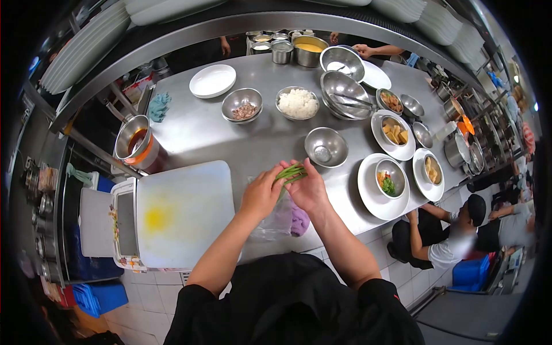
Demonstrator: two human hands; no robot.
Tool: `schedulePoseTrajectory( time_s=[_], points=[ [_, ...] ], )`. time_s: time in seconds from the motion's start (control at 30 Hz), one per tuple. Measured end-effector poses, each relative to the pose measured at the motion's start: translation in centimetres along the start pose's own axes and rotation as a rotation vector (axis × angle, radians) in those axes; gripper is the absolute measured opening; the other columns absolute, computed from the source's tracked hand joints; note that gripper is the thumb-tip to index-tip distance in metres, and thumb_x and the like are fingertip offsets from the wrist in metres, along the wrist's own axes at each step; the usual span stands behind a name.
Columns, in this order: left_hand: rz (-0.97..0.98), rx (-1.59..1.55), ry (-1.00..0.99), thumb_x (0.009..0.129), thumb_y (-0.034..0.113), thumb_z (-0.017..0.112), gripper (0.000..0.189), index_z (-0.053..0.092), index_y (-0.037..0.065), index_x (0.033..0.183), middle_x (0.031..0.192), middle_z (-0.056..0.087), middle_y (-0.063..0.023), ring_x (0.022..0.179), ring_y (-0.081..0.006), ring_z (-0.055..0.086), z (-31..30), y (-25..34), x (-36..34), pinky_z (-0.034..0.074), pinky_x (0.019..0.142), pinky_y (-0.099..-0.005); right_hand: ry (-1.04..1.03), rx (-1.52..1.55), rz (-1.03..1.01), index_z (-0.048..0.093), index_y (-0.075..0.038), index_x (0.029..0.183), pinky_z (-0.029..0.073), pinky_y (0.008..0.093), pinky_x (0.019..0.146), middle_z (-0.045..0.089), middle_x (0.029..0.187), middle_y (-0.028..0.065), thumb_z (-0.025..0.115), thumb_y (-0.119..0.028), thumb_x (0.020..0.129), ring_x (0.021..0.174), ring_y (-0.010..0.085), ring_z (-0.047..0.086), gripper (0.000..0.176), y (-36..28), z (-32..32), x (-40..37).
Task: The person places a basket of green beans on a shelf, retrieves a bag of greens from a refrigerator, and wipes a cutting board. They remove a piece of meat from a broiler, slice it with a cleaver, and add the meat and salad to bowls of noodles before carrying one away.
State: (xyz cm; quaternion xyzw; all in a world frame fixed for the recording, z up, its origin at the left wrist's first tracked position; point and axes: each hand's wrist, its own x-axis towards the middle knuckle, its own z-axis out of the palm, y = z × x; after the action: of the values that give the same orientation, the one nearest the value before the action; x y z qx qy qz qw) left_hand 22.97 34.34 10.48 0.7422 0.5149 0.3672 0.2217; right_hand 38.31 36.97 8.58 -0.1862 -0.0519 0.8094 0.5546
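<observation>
My left hand (pixel 261 194) is closed around one side of a small bunch of green stalks (pixel 292 171). From the other side my right hand (pixel 308 188) supports the bunch, its fingers partly curled around it. An empty steel bowl (pixel 326 147) stands just beyond my right hand. Beneath my hands lie a clear plastic bag (pixel 270 225) and a purple cloth (pixel 299 220) at the near edge of the steel table (pixel 247 144). To the left is a white cutting board (pixel 187 213) with a yellow stain.
Bowls of white rice (pixel 298 103) and chopped pieces (pixel 244 111) stand beyond. Plates with food bowls (pixel 383 187) line the right. A red-brown container (pixel 150 152) is at left. An overhead shelf (pixel 230 26) crosses the top. A person (pixel 454 230) crouches at right.
</observation>
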Motion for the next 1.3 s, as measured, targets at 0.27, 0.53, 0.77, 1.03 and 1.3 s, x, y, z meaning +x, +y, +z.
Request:
schedulePoseTrajectory(
  time_s=[0.27,0.53,0.77,1.03,1.3],
  points=[
    [-0.022,-0.124,0.046,0.091,0.018,0.052,0.028,0.058,0.004,0.114,0.1,0.061,-0.0165,0.093,-0.0348,0.059,0.8,0.2,-1.0,0.047,0.08,-0.0409,0.014,0.002,-0.072,0.055,-0.001,0.101,0.04,0.0489,0.102,0.057,0.115,0.0201,0.045,-0.033,0.097,0.116,0.0366,0.05,0.034,0.5,0.3,0.8],
    [-0.368,-0.269,0.156,0.093,0.019,0.053,0.028,0.057,0.0,0.112,0.087,0.062,-0.0124,0.073,-0.0228,0.06,-5.4,-1.9,-5.7,0.047,0.067,-0.0322,0.056,-0.053,-0.213,0.056,-0.004,0.095,0.052,0.0404,0.088,0.063,0.102,0.0159,0.046,-0.032,0.097,0.1,0.0289,0.061,0.03,-0.3,1.4,2.5],
    [-0.646,-0.588,0.316,0.095,0.019,0.051,0.025,0.058,0.002,0.111,0.062,0.049,0.0014,0.049,-0.0069,0.044,-9.8,-5.5,-13.7,0.038,0.046,-0.0236,-0.247,-0.632,-0.199,0.052,-0.003,0.1,0.051,0.0321,0.064,0.064,0.083,0.0119,0.048,-0.031,0.097,0.068,0.0193,0.061,0.029,11.4,11.3,1.6],
    [-0.755,-0.61,0.286,0.094,0.017,0.05,0.02,0.057,0.0,0.086,0.056,0.049,-0.0011,0.049,-0.0078,0.045,-10.2,-7.4,-19.1,0.038,0.046,-0.0241,-1.04,-1.417,-0.427,0.054,-0.001,0.116,0.045,0.0378,0.089,0.059,0.108,0.0186,0.065,-0.021,0.084,0.102,0.0283,0.058,0.04,28.7,20.2,2.5],
    [-0.663,-0.749,0.471,0.097,0.021,0.048,0.021,0.056,0.002,0.091,0.061,0.045,0.0007,0.049,-0.0075,0.041,-10.8,-8.2,-17.1,0.034,0.044,-0.023,-0.73,-1.668,-0.765,0.05,-0.004,0.123,0.037,0.0419,0.1,0.048,0.127,0.0186,0.065,-0.019,0.081,0.119,0.036,0.045,0.048,23.1,14.9,2.1]
  ],
)
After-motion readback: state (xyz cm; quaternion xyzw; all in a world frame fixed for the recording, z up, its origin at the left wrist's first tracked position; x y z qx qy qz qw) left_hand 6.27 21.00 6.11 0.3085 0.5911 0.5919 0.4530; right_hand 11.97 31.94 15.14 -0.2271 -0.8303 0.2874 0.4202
